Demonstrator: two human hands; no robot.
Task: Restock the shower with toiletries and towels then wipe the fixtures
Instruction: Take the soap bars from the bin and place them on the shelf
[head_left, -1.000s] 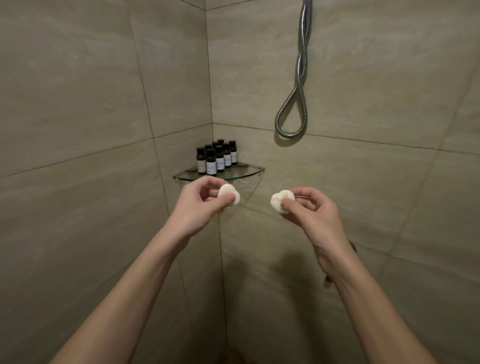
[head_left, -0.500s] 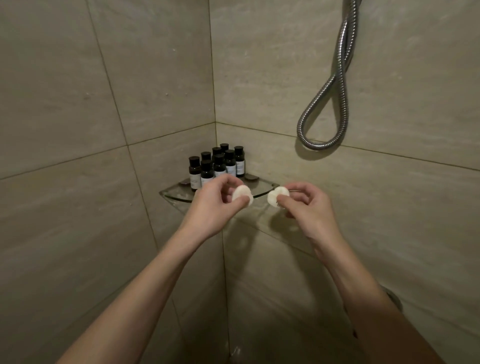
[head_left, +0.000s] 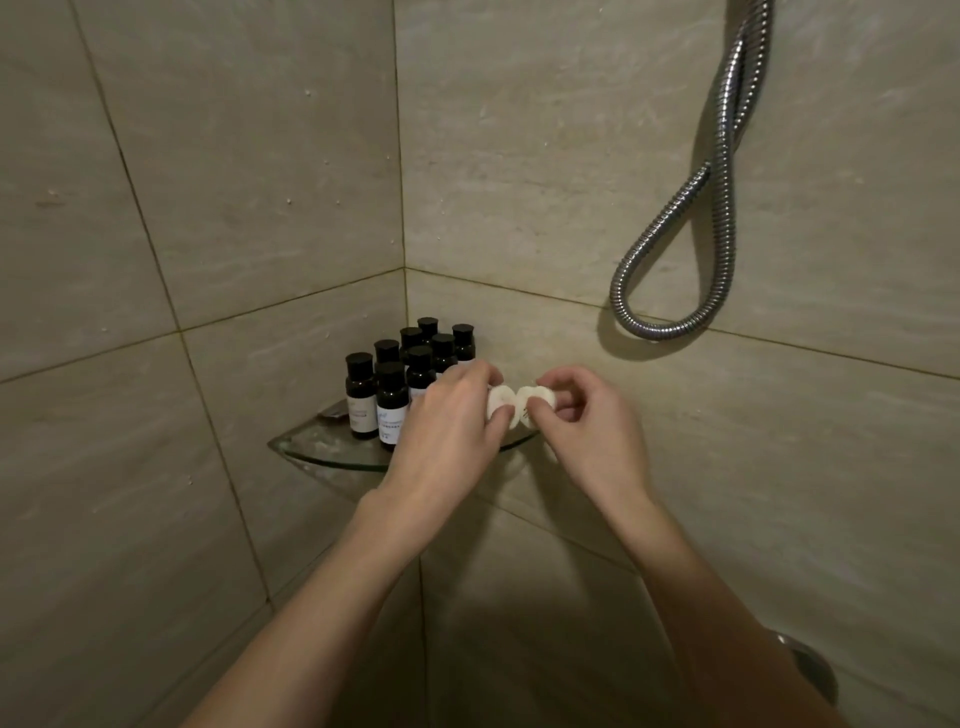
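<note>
Holding one small round white soap each, both hands hang just above the glass corner shelf (head_left: 322, 453), over its right half. The left hand (head_left: 441, 436) has its fingers (head_left: 467, 379) curled round the left soap (head_left: 500, 401), thumb below and fingertips on top. The right hand (head_left: 597, 436) pinches the right soap (head_left: 535, 402) the same way, its fingers clamped on the rim. The two soaps sit edge to edge, touching or very nearly so. Whether either one rests on the shelf cannot be told, since the hands hide the glass beneath them. On the shelf's left and back part stands a cluster of small dark bottles (head_left: 390, 402) with black caps and pale labels, upright and close together, the nearest just left of the left hand. Up and to the right of the shelf, a metal shower hose (head_left: 652, 330) hangs in a loop against the tiled wall (head_left: 208, 208). Well below the shelf, to the right, a round metal fitting (head_left: 815, 670) shows partly behind the right forearm.
</note>
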